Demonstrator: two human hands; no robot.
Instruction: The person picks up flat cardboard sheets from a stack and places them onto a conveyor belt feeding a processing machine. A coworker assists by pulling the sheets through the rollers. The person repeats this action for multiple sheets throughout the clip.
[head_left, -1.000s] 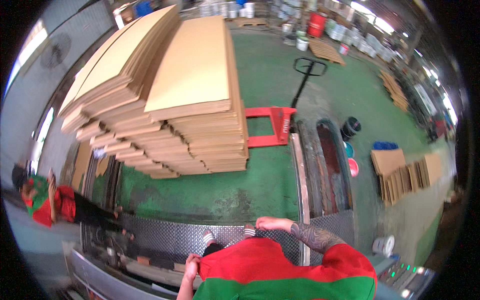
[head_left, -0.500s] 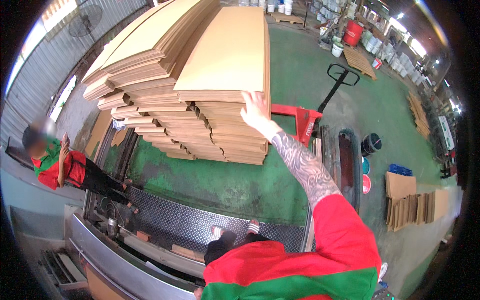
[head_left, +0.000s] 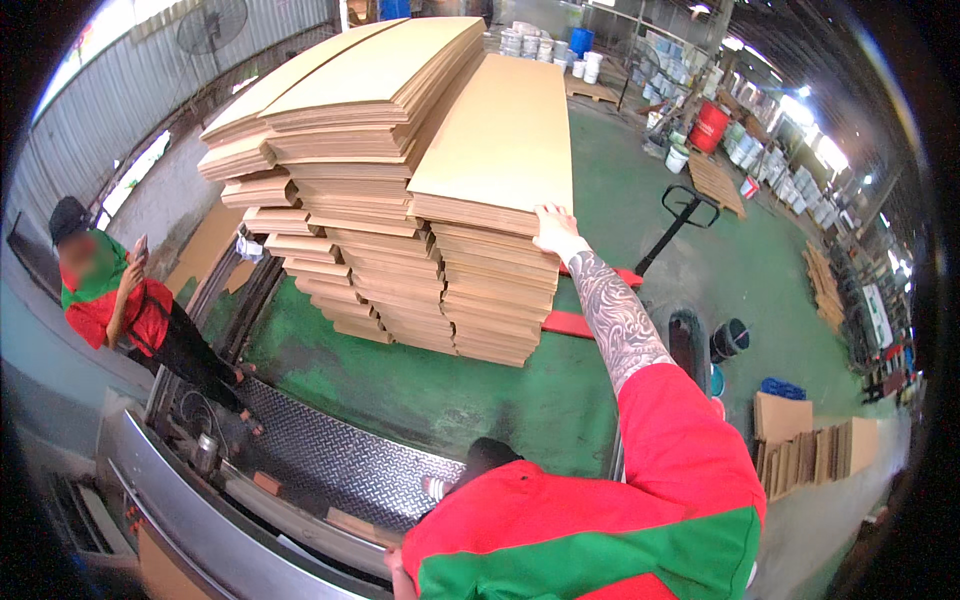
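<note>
The right arm has gone from low beside the body to a full forward reach; half a second ago the fingers lay farther in along the front edge, and now the right hand [head_left: 558,232] rests at the near right corner of the cardboard stack [head_left: 500,140] — hand between one and two o'clock, stack at twelve. I take this to mean the reach itself is complete, since the fingers appear to touch the top sheets. They bend over the edge, but whether the thumb closes underneath is hidden.

The left hand [head_left: 393,557] sits between six and seven o'clock, partly behind the red-and-green shirt [head_left: 560,520]; I can't judge whether its fingers are curled or spread.

As for writing, the red drum [head_left: 709,127] near two o'clock carries pale marks that may be lettering — too small to make out. The forearm [head_left: 620,320] covers much of the red pallet jack [head_left: 570,324], so no label reads there. The visible cardboard faces look plain.
</note>
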